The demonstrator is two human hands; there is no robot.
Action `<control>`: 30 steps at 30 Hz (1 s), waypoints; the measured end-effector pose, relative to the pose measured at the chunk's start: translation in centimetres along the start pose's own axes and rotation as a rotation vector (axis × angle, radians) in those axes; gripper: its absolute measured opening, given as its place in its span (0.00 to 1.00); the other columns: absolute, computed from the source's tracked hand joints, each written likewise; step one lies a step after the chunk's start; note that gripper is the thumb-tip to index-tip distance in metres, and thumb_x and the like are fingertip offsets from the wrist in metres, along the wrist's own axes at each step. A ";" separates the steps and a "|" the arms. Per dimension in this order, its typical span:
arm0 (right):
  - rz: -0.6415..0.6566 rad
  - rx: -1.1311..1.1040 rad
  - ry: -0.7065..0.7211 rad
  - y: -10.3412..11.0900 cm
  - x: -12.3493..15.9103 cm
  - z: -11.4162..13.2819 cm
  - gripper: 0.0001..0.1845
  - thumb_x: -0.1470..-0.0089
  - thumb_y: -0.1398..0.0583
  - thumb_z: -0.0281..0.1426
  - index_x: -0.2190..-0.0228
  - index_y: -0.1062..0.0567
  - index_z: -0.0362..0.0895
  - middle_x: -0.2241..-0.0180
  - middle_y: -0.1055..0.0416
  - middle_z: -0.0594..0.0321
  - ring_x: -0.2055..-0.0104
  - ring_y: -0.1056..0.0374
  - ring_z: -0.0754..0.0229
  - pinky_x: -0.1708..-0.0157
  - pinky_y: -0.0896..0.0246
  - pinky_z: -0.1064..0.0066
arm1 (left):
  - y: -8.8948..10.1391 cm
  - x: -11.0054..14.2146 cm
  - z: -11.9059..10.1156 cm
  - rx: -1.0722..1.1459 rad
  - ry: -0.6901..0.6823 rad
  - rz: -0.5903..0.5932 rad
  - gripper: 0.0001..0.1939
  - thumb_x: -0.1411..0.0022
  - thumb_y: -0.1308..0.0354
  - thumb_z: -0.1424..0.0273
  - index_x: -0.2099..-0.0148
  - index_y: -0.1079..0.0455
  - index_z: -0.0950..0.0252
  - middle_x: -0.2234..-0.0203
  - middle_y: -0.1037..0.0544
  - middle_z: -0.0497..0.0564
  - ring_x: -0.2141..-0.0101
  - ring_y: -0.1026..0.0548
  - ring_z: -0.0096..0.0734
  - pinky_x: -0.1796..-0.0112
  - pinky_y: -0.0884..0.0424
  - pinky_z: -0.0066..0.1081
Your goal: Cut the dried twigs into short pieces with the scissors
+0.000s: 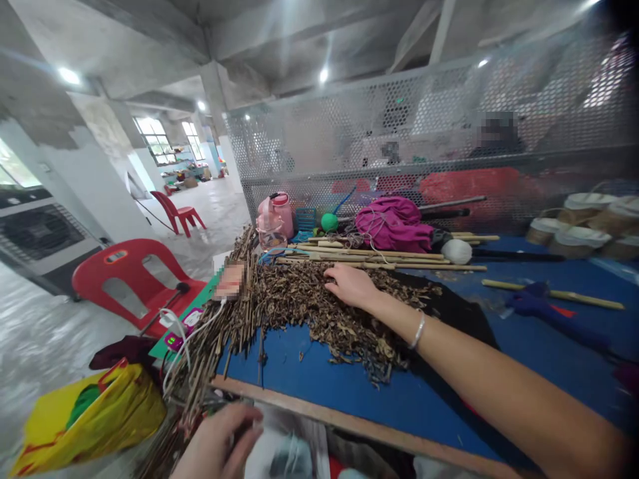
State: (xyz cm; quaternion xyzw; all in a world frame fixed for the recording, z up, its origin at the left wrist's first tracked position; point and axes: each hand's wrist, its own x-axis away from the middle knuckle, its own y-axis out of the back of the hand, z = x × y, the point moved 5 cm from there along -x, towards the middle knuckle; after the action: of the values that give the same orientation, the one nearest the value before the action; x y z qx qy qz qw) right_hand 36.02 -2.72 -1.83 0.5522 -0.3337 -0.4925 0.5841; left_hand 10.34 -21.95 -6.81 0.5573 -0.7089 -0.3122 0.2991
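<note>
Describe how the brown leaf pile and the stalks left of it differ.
The leaf pile is a loose heap of crumpled pieces; the stalks are long and thin. The leaf pile has the right hand at it; the stalks stick out past the table's edge. Both look brown and dry.

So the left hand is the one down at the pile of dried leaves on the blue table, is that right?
Not quite, it's the wrong hand. The head view shows the right hand, with a bracelet on its wrist, at the pile of dried leaves on the blue table. The left hand is apart from the pile.
</note>
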 end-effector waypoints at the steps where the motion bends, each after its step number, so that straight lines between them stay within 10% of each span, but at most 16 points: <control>1: -0.004 0.002 -0.003 0.4 0.7 -0.1 0.16 0.46 0.47 0.36 0.57 0.28 0.46 0.58 0.30 0.56 0.58 0.33 0.55 0.63 0.42 0.70 | 0.1 -1.1 -0.6 -0.045 -0.012 -0.085 0.14 0.41 0.54 0.60 0.64 0.30 0.59 0.69 0.24 0.51 0.68 0.26 0.34 0.64 0.31 0.31; 4: -0.007 -0.009 0.031 1.3 3.2 0.5 0.17 0.46 0.47 0.37 0.56 0.29 0.46 0.58 0.30 0.58 0.59 0.33 0.57 0.63 0.42 0.71 | 0.4 -5.0 -2.0 -0.246 0.047 -0.270 0.13 0.38 0.56 0.65 0.57 0.34 0.62 0.61 0.27 0.55 0.63 0.27 0.35 0.60 0.33 0.32; 8: 0.036 -0.007 0.098 1.7 6.7 1.3 0.13 0.45 0.47 0.36 0.62 0.26 0.47 0.62 0.28 0.59 0.59 0.33 0.58 0.62 0.42 0.71 | 0.5 -8.3 -1.8 -0.453 0.158 -0.197 0.11 0.40 0.56 0.75 0.59 0.35 0.64 0.63 0.29 0.54 0.64 0.26 0.33 0.62 0.34 0.29; 18: 0.156 -0.189 -0.024 2.8 13.2 -3.0 0.10 0.46 0.47 0.38 0.70 0.27 0.50 0.69 0.27 0.61 0.70 0.32 0.59 0.69 0.41 0.70 | 2.3 -6.1 1.1 -0.448 0.192 -0.249 0.10 0.39 0.56 0.75 0.60 0.36 0.63 0.62 0.29 0.53 0.66 0.26 0.31 0.65 0.34 0.28; 24: 0.299 -0.098 -0.168 0.3 15.8 -2.6 0.07 0.50 0.44 0.33 0.72 0.26 0.49 0.68 0.25 0.58 0.65 0.30 0.53 0.68 0.40 0.67 | -1.7 -6.9 -7.1 -0.136 -0.167 -0.188 0.10 0.38 0.55 0.66 0.60 0.34 0.61 0.64 0.29 0.53 0.65 0.28 0.32 0.63 0.33 0.30; 30: 0.124 -0.277 -0.233 -1.1 17.9 -2.8 0.19 0.47 0.48 0.31 0.54 0.29 0.45 0.54 0.29 0.54 0.55 0.32 0.53 0.56 0.41 0.66 | -8.8 -11.4 -15.4 -0.261 -0.368 -0.001 0.19 0.45 0.44 0.60 0.53 0.37 0.62 0.59 0.31 0.53 0.57 0.31 0.37 0.58 0.34 0.31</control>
State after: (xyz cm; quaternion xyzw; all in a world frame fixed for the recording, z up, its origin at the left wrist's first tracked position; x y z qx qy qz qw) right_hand 43.67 -18.62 -6.15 0.3840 -0.3617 -0.5574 0.6411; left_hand 29.78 -14.14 -4.89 0.4479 -0.7046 -0.4981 0.2341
